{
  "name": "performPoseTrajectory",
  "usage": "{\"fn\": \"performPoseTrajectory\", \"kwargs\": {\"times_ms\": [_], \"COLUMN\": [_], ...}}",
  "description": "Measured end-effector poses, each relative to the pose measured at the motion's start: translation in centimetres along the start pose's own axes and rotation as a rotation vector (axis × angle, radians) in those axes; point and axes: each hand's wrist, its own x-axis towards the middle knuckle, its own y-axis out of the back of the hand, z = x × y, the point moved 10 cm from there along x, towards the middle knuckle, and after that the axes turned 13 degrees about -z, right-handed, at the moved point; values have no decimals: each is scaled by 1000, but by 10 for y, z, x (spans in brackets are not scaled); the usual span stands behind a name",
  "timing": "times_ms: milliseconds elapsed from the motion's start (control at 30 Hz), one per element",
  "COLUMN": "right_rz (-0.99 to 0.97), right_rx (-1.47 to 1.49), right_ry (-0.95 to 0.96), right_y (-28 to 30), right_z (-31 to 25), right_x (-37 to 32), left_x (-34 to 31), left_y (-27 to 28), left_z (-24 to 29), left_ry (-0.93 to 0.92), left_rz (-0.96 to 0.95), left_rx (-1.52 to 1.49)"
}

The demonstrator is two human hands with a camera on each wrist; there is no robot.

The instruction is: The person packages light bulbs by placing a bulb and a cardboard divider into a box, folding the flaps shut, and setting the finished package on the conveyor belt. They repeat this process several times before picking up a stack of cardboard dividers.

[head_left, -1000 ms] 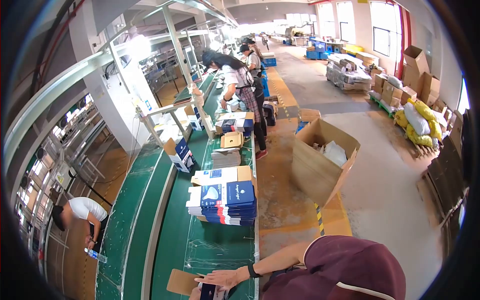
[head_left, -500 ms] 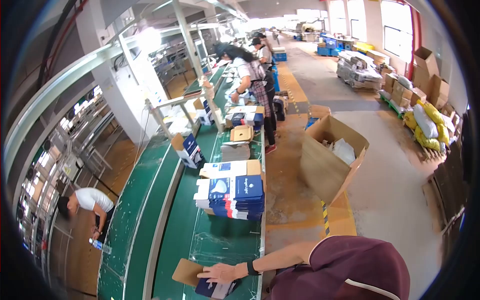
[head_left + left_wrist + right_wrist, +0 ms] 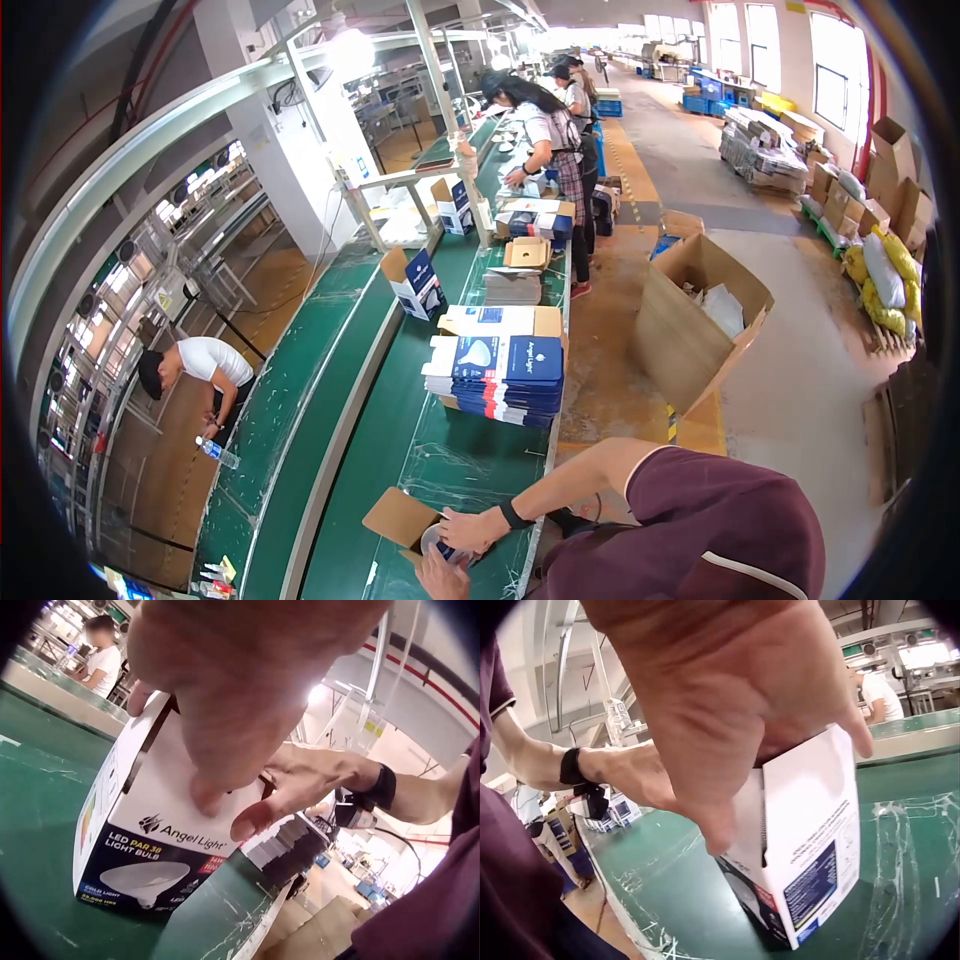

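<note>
A white and navy light bulb box marked "Angel Light LED PAR 38" stands on the green belt. In the head view its brown flap is raised, and a round pale bulb face shows at the opening. My left hand straddles the top of the box, its thumb on the front panel and a fingertip at the other side. My right hand grips the box's top from the opposite side, thumb on one face and a finger round the far edge. The palms hide the box's contents in both wrist views.
Flattened bulb boxes are stacked up the belt, with an open-topped box beyond. A large carton stands on the floor at right. One person bends across the belt; others work further along. A plastic bottle is at left.
The head view has swung, shifting the scene rightward. The right hand earlier lay flat over the box; now both hands are at its opening, the left back in view and the pale bulb face showing.
</note>
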Motion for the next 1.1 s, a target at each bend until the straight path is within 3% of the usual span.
{"fn": "performPoseTrajectory", "kwargs": {"times_ms": [33, 200, 333, 367, 400, 467, 500, 533, 600, 667, 733, 867, 900, 933, 1000, 1067, 1100], "right_rz": [11, 121, -7, -54, -104, 206, 329, 453, 448, 225, 243, 144, 170, 178, 133, 473, 478], "right_rx": [20, 126, 238, 255, 269, 189, 157, 129, 136, 3, -8, -30, -66, -87, 475, 545, 915], "right_ry": [8, 72, 102, 88, 82, 102, 137, 172, 202, 153, 220, 183, 187, 181, 173, -36, -113], "right_y": [-3, 7, 1, 3, 5, 33, 39, 44, 37, 11, 20, 27, 35, 41, 48, 61, 41], "right_z": [-4, -7, -2, -1, -1, -5, -4, -3, -2, -4, -4, 1, 0, -4, 19, 59, 81], "right_x": [2, -4, -5, -10, -15, -40, -47, -57, -66, -54, -53, -52, -57, -64, -67, -93, -89], "left_x": [1, -4, -3, 1, 3, -10, -10, -11, -27, -20, -12, -20, -19, -16, -14, -16, -18], "left_y": [-1, -10, -14, -54, -54, -55, -64, -59, -38, -48, -46, -26, -49, -53, -51, -35, -32], "left_z": [-4, -11, -1, -16, -26, -38, -44, -43, -20, -24, -24, -10, -22, -21, -21, -18, -13], "left_ry": [-3, -3, 55, -7, 28, 131, 77, -4, -134, -75, -19, -92, -3, 83, 111, 61, 24], "left_rz": [-8, -5, -20, -161, -148, -114, -94, 51, 313, 177, -34, 189, 154, -54, -88, -2, 37], "left_rx": [-175, -132, -123, -72, -186, -433, -522, -388, -104, -120, -172, -60, -130, -148, -275, -330, -277]}}
